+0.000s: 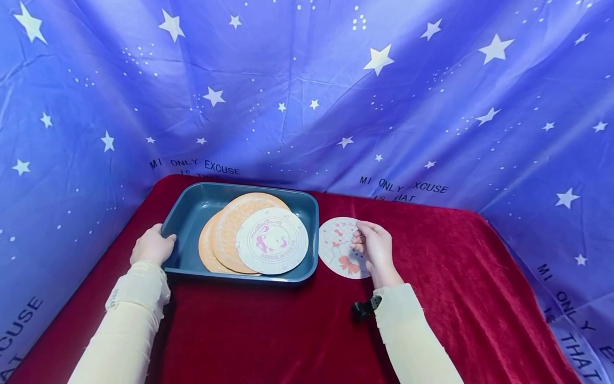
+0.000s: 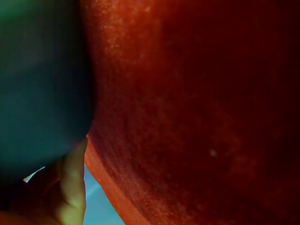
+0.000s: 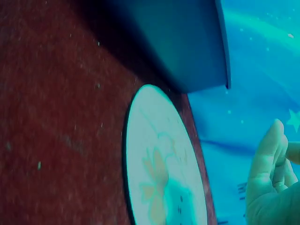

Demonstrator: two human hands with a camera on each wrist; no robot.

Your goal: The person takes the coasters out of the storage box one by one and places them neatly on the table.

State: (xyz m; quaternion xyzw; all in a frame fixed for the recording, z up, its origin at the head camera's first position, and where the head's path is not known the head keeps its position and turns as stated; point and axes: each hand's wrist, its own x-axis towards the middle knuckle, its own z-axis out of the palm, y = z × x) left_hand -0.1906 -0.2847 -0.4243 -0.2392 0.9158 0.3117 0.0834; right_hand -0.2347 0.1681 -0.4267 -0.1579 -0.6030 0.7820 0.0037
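Observation:
At the left end of a dark blue-green rectangular tray (image 1: 189,250), my left hand (image 1: 152,244) grips the rim. The left wrist view shows a finger (image 2: 72,183) against the tray's dark wall (image 2: 44,103). Inside the tray, two orange-slice round mats (image 1: 218,242) overlap beneath a white round mat (image 1: 273,242) with a pink print. Just right of the tray, a white round mat with a red bow (image 1: 338,250) lies on the cloth. Above its right side is my right hand (image 1: 376,250), fingers loosely bent. The right wrist view shows this hand (image 3: 272,187) apart from the mat (image 3: 150,140).
A dark red velvet cloth (image 1: 268,330) covers the table. Blue curtains (image 1: 297,69) with white stars and lettering stand behind it and along both sides. A small black device (image 1: 366,308) sits at my right wrist.

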